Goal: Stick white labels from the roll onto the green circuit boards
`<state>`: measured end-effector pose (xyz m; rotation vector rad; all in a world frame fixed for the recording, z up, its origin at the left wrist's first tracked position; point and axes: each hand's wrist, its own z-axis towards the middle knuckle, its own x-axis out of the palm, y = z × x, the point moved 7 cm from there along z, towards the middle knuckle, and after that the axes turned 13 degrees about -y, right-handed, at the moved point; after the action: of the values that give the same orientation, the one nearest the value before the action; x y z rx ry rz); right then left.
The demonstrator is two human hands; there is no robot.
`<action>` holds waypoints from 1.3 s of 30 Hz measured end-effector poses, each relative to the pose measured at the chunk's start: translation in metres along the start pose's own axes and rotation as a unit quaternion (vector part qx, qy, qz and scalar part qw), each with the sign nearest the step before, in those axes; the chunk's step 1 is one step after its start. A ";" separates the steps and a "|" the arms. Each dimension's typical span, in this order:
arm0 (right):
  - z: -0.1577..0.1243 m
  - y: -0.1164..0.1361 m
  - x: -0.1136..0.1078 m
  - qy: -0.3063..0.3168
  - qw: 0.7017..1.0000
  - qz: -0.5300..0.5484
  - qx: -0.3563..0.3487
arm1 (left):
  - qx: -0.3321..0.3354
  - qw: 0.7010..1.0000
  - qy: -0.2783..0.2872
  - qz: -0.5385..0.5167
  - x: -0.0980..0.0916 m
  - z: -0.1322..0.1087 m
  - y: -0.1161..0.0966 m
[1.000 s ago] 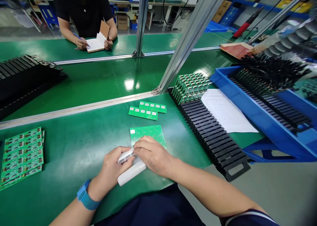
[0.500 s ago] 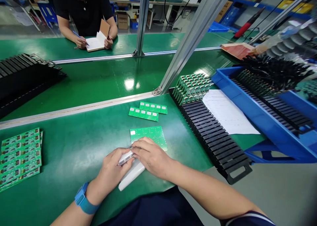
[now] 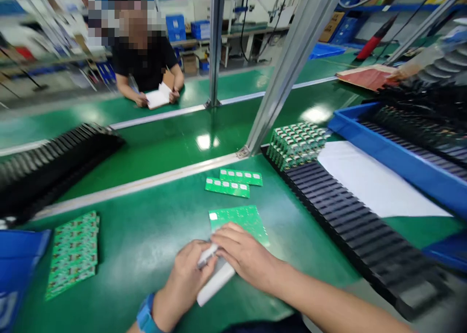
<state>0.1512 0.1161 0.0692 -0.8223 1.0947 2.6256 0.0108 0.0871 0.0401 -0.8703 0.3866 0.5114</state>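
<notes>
My left hand [image 3: 188, 274], with a blue watch [image 3: 146, 316] on its wrist, is closed around a white rolled strip [image 3: 216, 285], apparently paper, whose free end hangs toward me. Fingers of my right hand [image 3: 251, 257] are bent and pressed together at the strip's upper end, against the left fingertips. What exactly they pinch is hidden. Just beyond the hands lies a flat green circuit board panel [image 3: 239, 218] with one white label at its upper left corner, partly covered by the right hand. Farther back, two narrow green boards [image 3: 226, 188] bearing several white labels overlap.
Stacked green boards [image 3: 73, 255] lie left, near a blue bin [image 3: 18, 274]. A black slotted rack [image 3: 339, 211] holds upright boards [image 3: 297, 143] at right, beside white paper [image 3: 375, 177] and a blue crate [image 3: 404, 162]. A metal post [image 3: 292, 65] rises ahead; a co-worker [image 3: 146, 65] sits opposite.
The view has swung left and up, so the scene sits lower and farther right, and a blue bin shows at left. Both hands stay together on the white strip.
</notes>
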 end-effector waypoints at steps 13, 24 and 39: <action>0.007 -0.004 0.007 0.026 0.999 0.014 -0.023 | -0.090 0.996 -0.019 -0.006 -0.001 0.005 0.012; 0.005 0.000 -0.001 -0.033 0.998 -0.009 -0.046 | -0.177 0.983 0.019 -0.038 0.000 0.012 0.018; 0.034 -0.108 -0.025 0.044 0.952 0.031 0.300 | 0.127 0.991 0.016 -0.048 0.026 -0.004 -0.026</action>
<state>0.1970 0.2177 0.0378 -0.7690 1.8313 2.1012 0.0464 0.0769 0.0406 -0.6481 0.4264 0.3515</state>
